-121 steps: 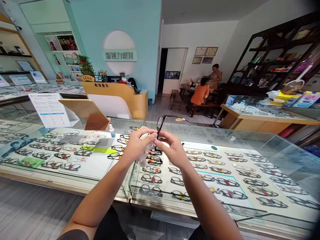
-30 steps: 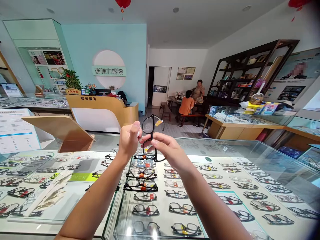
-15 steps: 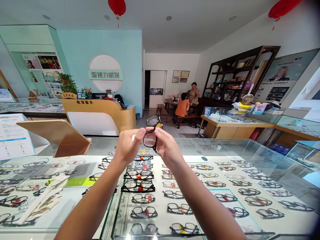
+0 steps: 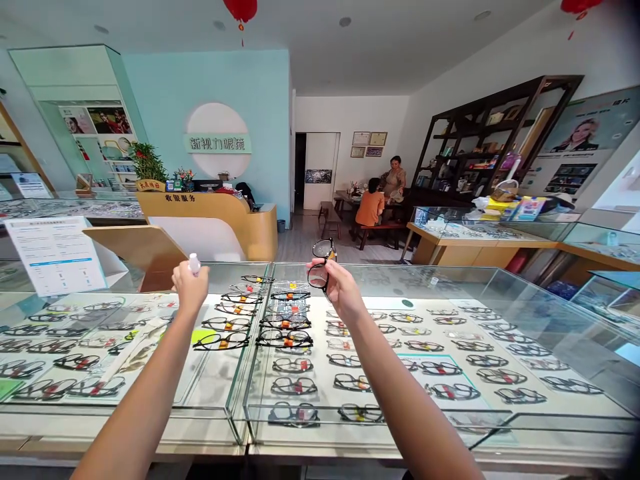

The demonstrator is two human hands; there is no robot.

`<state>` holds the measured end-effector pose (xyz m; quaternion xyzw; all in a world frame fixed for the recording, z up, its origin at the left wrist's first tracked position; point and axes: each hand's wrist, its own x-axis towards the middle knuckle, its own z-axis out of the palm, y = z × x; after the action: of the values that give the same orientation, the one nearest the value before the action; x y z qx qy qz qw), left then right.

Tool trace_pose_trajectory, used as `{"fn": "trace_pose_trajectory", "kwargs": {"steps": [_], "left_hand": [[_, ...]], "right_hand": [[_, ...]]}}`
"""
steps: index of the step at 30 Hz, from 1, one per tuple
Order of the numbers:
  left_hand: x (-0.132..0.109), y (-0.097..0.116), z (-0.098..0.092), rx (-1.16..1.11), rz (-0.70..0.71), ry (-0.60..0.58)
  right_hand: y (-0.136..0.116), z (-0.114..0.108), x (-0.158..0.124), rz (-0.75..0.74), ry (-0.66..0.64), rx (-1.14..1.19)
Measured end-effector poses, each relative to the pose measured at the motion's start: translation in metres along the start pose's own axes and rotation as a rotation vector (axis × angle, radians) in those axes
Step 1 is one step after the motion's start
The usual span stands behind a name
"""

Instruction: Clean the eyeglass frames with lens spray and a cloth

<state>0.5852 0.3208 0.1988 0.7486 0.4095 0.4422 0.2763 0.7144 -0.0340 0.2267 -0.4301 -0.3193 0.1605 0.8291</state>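
My right hand (image 4: 344, 293) holds a pair of black-framed eyeglasses (image 4: 318, 275) upright above the glass counter, gripped at the bridge area with thumb and fingers. My left hand (image 4: 190, 285) is closed around a small white bottle (image 4: 194, 263); only its pale top shows above the fist. A crumpled whitish cloth (image 4: 137, 350) lies on the counter left of centre, partly behind my left forearm. Several black-framed glasses (image 4: 284, 339) with orange tags are lined up on the counter below my hands.
Glass display cases (image 4: 400, 285) full of spectacle frames spread in front of me. A tilted wooden stand (image 4: 135, 243) and a printed card (image 4: 57, 257) stand at the left. Farther back are a service desk (image 4: 263, 233) and two people (image 4: 370, 208) at a table.
My left hand has moved away from the eyeglasses, leftward, with the white bottle. My right hand still holds the eyeglasses, now slightly farther right. The view has shifted a little.
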Motion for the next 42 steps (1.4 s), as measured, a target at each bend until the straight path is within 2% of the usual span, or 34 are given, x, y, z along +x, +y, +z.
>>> {"fn": "trace_pose_trajectory", "kwargs": {"steps": [2,5,8,13,24,30,33,36,39,42], "left_hand": [[0.005,-0.033,0.002,0.023,-0.05,-0.007],[0.006,-0.065,0.005,0.037,-0.041,-0.066],[0.006,-0.083,0.01,0.057,0.008,-0.139],[0.01,-0.098,0.017,0.11,0.002,-0.169],[0.012,-0.113,0.023,0.103,0.004,-0.201],[0.012,-0.109,0.024,0.078,-0.002,-0.198],[0.009,-0.103,0.021,0.072,0.0,-0.16],[0.008,-0.094,0.011,0.091,0.006,-0.069],[0.011,-0.088,-0.009,0.158,0.006,0.009],[0.014,-0.091,-0.035,0.265,-0.02,0.007]], "right_hand": [[0.013,-0.012,0.001,0.013,0.019,0.0],[0.027,-0.023,0.002,0.028,0.04,-0.006],[0.033,-0.028,0.003,0.031,0.042,-0.015],[0.039,-0.037,0.002,0.034,0.053,-0.025],[0.049,-0.042,0.003,0.056,0.03,-0.011],[0.054,-0.044,0.005,0.068,0.033,-0.009],[0.055,-0.043,0.005,0.072,0.035,-0.011],[0.052,-0.044,0.006,0.073,0.034,-0.01],[0.048,-0.045,0.006,0.069,0.033,-0.005],[0.046,-0.046,0.006,0.066,0.031,0.004]]}}
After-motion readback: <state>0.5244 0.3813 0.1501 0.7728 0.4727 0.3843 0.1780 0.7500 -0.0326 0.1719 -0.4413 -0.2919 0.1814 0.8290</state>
